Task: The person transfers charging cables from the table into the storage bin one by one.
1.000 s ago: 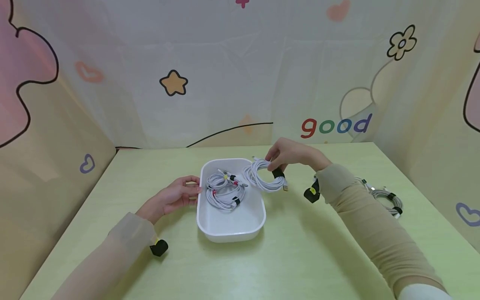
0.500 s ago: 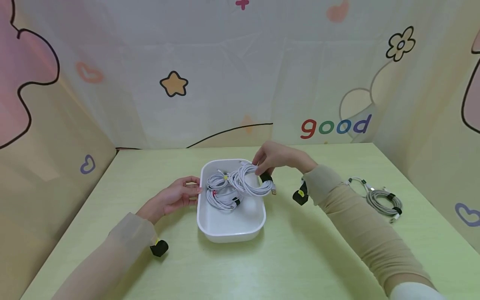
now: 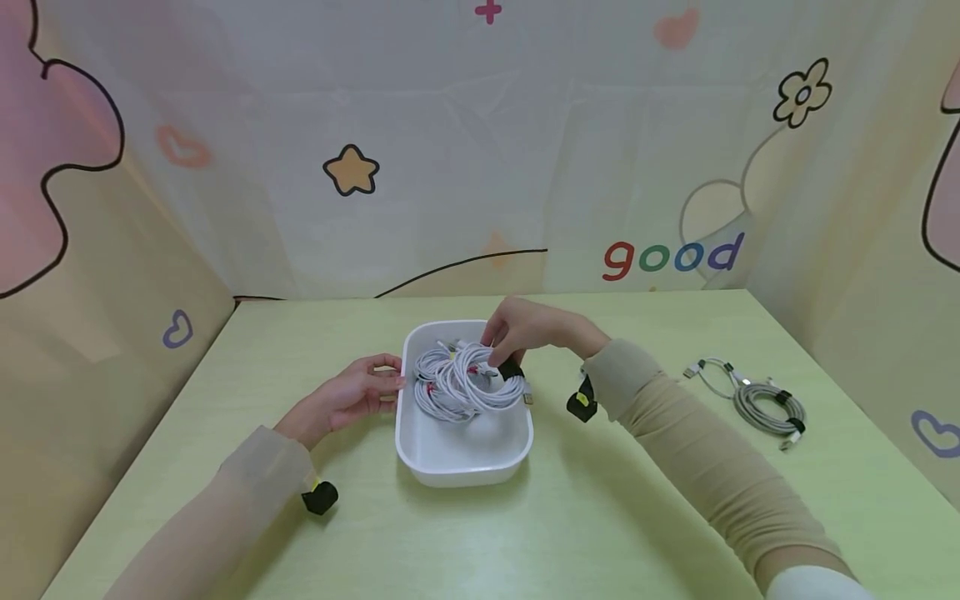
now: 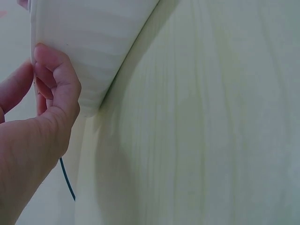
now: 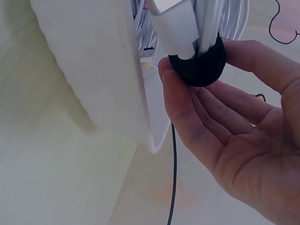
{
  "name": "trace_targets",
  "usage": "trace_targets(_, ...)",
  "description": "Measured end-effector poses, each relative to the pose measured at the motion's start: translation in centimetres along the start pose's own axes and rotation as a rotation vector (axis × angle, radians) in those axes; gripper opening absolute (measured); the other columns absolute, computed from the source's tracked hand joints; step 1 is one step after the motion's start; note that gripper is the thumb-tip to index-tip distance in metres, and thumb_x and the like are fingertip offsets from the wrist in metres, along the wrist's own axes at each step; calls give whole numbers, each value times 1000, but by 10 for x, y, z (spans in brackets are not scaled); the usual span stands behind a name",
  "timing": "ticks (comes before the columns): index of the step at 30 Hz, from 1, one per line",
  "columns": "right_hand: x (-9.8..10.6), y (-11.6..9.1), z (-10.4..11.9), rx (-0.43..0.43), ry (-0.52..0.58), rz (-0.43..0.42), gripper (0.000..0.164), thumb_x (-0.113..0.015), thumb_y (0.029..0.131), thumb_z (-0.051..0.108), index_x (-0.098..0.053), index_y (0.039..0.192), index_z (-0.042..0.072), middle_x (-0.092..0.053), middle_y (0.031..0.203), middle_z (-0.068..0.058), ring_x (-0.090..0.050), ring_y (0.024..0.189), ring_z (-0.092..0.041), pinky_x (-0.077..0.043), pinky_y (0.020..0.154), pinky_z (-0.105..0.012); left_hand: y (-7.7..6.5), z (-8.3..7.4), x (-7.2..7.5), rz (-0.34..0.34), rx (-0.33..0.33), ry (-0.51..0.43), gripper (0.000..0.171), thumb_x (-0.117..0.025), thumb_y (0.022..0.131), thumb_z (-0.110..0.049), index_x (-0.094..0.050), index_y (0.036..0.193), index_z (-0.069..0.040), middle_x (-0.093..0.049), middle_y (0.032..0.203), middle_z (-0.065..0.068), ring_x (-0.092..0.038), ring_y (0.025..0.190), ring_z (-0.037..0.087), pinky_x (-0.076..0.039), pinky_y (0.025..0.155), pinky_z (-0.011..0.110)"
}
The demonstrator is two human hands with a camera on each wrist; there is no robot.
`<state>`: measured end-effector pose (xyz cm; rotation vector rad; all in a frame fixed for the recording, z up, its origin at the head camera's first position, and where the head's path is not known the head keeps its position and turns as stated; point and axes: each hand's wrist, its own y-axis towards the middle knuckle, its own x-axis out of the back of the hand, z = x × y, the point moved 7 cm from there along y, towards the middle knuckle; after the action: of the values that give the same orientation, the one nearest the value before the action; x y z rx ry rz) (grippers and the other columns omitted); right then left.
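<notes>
A coiled white cable [image 3: 468, 385] hangs over the white plastic box [image 3: 465, 458], its dark strap and plug to the right. My right hand [image 3: 519, 329] pinches this coil near the strap; close up in the right wrist view, thumb and fingers hold around the black strap [image 5: 199, 65]. Beneath it, other bundled white cables [image 3: 435, 404] lie in the box, partly hidden by the held coil. At the box's left side my left hand [image 3: 360, 390] holds the rim, thumb and curled fingers at the edge in the left wrist view.
To the right on the pale green table [image 3: 637, 533] lies a grey coiled cable [image 3: 767, 407] with black straps, its loose end reaching left. A printed cloth backdrop [image 3: 465, 167] stands behind and at both sides.
My right hand has carried the coiled cable leftward and down, from beyond the box's right edge to over the bundles inside. My left hand stays at the rim. The grey cable is now fully uncovered.
</notes>
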<state>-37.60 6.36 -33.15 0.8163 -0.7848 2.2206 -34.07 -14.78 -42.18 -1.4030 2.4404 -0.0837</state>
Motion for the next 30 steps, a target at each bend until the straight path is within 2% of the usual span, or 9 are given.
trace_targets(12,-16,2,15,-5,-18,27,30,-74,82,9,-68,110,2,-71,97,-9,-63,71,-12,-57,70,-25,1,2,0,-22,12,-12,25,-50,96,4,-39,118,0,-59,97,4,-64,84,14,-57,80,34)
trace_targets(30,-37,3,30,49,-28,74,31,-74,79,6,-68,109,0,-72,96,-10,-62,65,-7,-57,63,-25,1,2,-1,-12,4,-5,26,-51,95,4,-39,118,1,-60,98,5,-65,85,15,-57,79,34)
